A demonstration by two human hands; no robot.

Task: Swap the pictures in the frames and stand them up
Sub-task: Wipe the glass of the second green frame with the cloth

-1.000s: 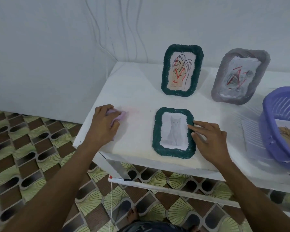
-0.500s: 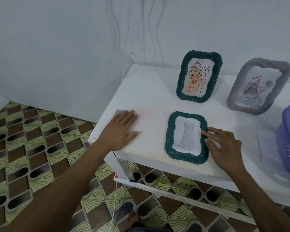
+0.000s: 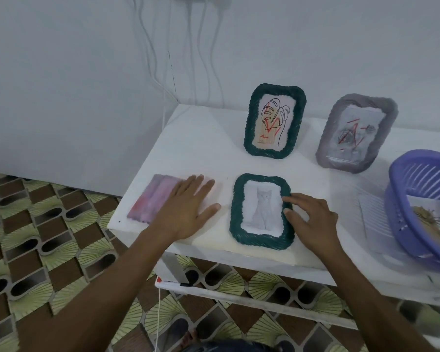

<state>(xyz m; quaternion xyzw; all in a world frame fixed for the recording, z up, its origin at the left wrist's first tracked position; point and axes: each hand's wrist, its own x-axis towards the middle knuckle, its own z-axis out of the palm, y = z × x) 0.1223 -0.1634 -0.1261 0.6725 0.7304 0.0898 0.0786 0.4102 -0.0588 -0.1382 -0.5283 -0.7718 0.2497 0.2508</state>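
Purple basket stands beside three frames on our worktop; left hand spread flat on one cloth; right hand touches the cat frame, fingers relaxed.

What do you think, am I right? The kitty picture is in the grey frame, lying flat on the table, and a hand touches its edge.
Not quite. The kitty picture is in a dark green frame; the grey frame stands further back. The head view shows this. It does lie flat on the table, with the right hand touching its edge.
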